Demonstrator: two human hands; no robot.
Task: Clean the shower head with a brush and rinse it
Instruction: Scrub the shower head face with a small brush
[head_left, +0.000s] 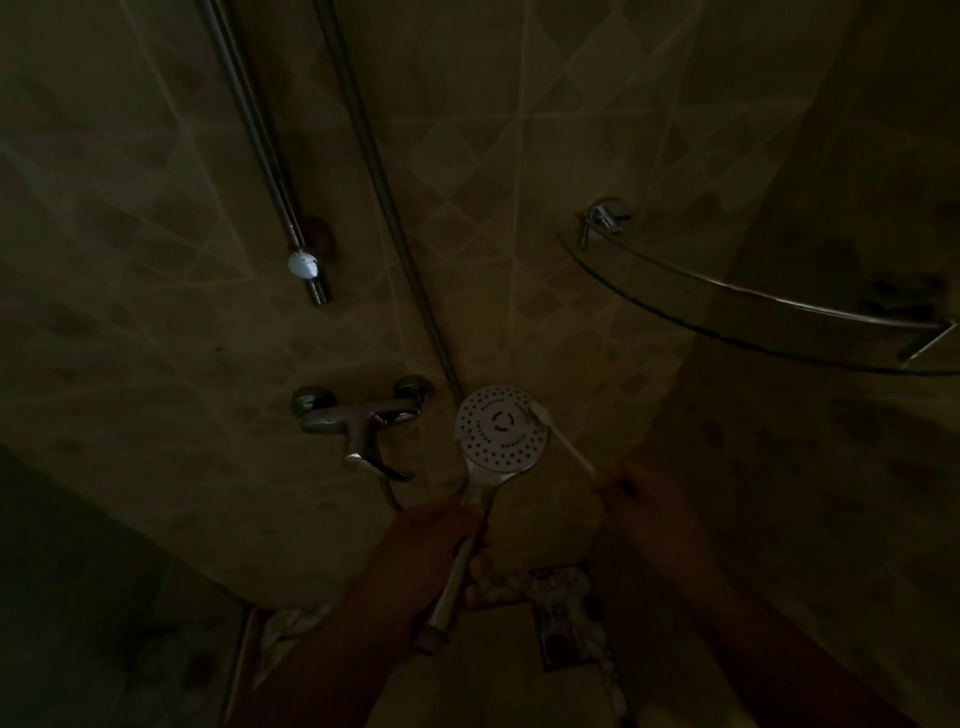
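Note:
The scene is very dim. A round white shower head (502, 427) with rows of dark holes faces me, held upright by its chrome handle. My left hand (441, 545) is wrapped around that handle. My right hand (639, 499) grips a thin white brush (563, 439), whose bristled tip touches the upper right rim of the shower head's face. The lower end of the brush is hidden inside my right hand.
A chrome mixer tap (363, 421) with a lever is fixed to the tiled wall left of the shower head. A riser rail (270, 171) and the hose (384, 192) run up the wall. A curved glass corner shelf (753, 312) juts out at right. A floor drain (563, 644) lies below.

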